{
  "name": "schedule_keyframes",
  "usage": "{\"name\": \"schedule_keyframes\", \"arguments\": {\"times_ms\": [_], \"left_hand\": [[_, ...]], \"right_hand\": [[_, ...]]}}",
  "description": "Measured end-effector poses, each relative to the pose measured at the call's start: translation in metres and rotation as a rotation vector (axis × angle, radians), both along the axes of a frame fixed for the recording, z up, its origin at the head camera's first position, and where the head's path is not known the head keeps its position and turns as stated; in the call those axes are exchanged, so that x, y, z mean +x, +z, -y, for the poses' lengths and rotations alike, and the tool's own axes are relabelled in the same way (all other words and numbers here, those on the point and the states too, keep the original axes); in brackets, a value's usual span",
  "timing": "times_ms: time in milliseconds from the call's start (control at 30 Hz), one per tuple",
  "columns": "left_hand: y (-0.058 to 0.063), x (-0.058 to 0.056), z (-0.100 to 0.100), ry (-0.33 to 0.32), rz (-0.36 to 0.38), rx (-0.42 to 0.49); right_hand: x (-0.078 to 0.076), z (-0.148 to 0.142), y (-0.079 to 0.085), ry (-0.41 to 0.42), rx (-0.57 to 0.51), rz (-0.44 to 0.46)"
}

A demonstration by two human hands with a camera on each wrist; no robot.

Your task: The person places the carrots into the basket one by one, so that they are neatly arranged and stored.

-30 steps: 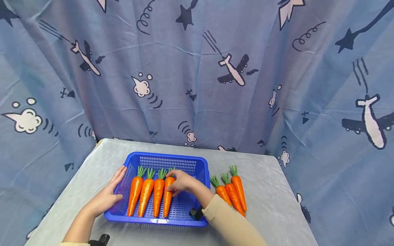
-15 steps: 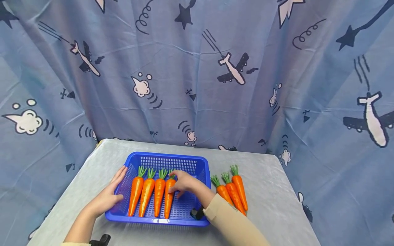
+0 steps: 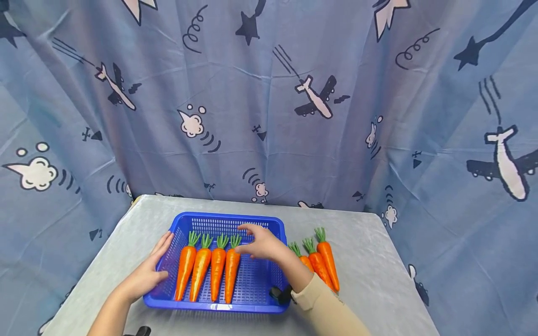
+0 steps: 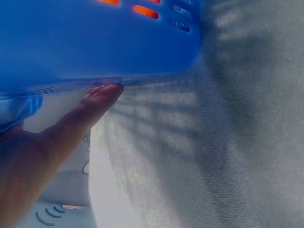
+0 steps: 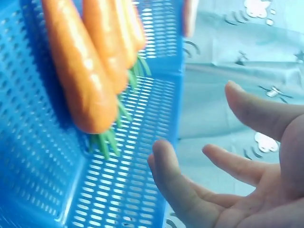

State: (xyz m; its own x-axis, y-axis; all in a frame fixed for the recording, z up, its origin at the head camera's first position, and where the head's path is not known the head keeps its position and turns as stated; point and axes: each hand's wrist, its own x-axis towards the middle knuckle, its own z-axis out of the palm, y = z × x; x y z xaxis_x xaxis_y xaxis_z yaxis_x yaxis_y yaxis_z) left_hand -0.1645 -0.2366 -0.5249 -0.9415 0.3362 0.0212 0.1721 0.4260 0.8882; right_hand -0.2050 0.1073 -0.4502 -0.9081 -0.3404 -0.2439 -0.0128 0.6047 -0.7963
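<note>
the left hand [image 3: 147, 273] lies along the left side of a blue plastic basket [image 3: 252, 308], its fingers quite straight against the side and the thumb spread away from them; it touches the basket without wrapping round it. the left wrist view shows a digit up against the blue plastic.

the right hand [image 3: 265, 243] is held over the right part of the basket, thumb and fingers wide apart and gently bent, with nothing between them. its fingertips are near the top of the closest carrot, and from the right wrist view they look apart from it.

inside the basket four orange carrots [image 3: 217, 274] lie in a row, side by side, green tops toward the far wall and thin tips toward the near rim. they fill the left and middle; the holed floor shows to their right.

three more carrots [image 3: 328, 261] lie together on the pale table [image 3: 378, 280] just outside, on the right, tops fanned out, with the beige right sleeve [image 3: 332, 308] partly hiding them. a black device [image 3: 280, 295] sits at the right wrist. behind the table hangs a blue curtain [image 3: 235, 116] printed with planes, stars and little clouds.
</note>
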Motion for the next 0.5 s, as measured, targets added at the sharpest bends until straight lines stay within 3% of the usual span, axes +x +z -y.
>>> {"name": "schedule_keyframes", "arguments": {"times_ms": [267,500], "left_hand": [[0.0,0.0,0.001,0.004,0.004,-0.001],[0.002,-0.001,0.0,-0.001,0.034,0.007]], "right_hand": [[0.007,-0.029,0.009,-0.007,-0.093,-0.142],[0.01,-0.06,0.006,-0.122,-0.185,-0.204]]}}
